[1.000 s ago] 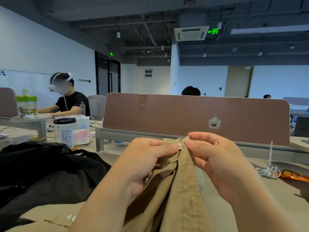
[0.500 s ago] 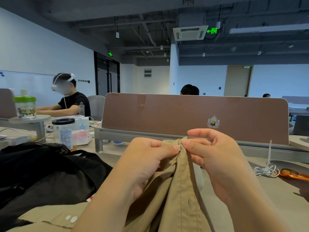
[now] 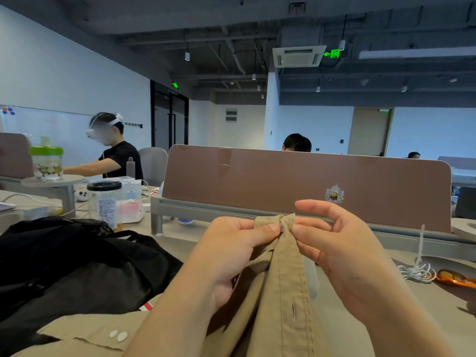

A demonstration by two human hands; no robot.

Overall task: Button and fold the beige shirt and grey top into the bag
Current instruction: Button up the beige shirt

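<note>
Left hand (image 3: 231,256) and right hand (image 3: 342,253) pinch the beige shirt (image 3: 283,310) around its top button (image 3: 282,227), black bag (image 3: 77,266) at nine o'clock; buttoning's underway, I'd judge, next easing it through the hole.

1 head-worn camera is looking forward and slightly down, close behind the fingers (image 3: 268,229), facing the desk divider (image 3: 257,181) beyond them.

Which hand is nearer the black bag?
Left. The left hand pinches the beige shirt just right of the black bag; the right hand pinches the shirt farther right, beyond the left hand.
</note>
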